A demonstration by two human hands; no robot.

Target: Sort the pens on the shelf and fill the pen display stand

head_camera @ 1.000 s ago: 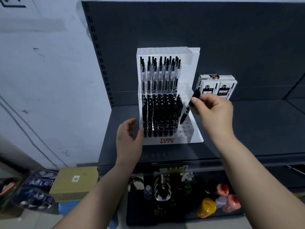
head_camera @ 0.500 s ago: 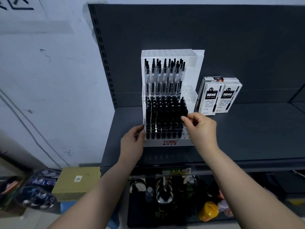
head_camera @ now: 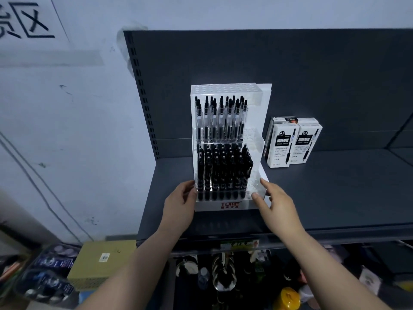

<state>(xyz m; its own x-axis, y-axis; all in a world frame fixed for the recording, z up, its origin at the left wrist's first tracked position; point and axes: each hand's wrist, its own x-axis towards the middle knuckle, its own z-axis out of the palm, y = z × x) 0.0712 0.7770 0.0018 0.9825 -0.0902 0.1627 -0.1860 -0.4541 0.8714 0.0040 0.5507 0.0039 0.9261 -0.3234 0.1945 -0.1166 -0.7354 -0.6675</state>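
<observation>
A white tiered pen display stand (head_camera: 263,113) stands on the dark grey shelf (head_camera: 324,193). Its upper tier holds several clear-barrelled pens (head_camera: 221,118); its lower tier is packed with several black pens (head_camera: 223,168). My left hand (head_camera: 178,206) touches the stand's lower left corner with relaxed fingers. My right hand (head_camera: 276,204) rests against the stand's lower right corner, thumb on the front and fingers along the side. Neither hand holds a pen.
Two white pen boxes (head_camera: 292,142) stand upright on the shelf right of the stand, against the back panel. Below the shelf are assorted goods, a yellow-capped item (head_camera: 287,298) and a tan cardboard box (head_camera: 100,262). A white wall lies to the left.
A second ago my right hand was lowering a black pen into the lower tier's right side. The pen now stands in the tier, and my right hand has dropped to the stand's lower right corner.
</observation>
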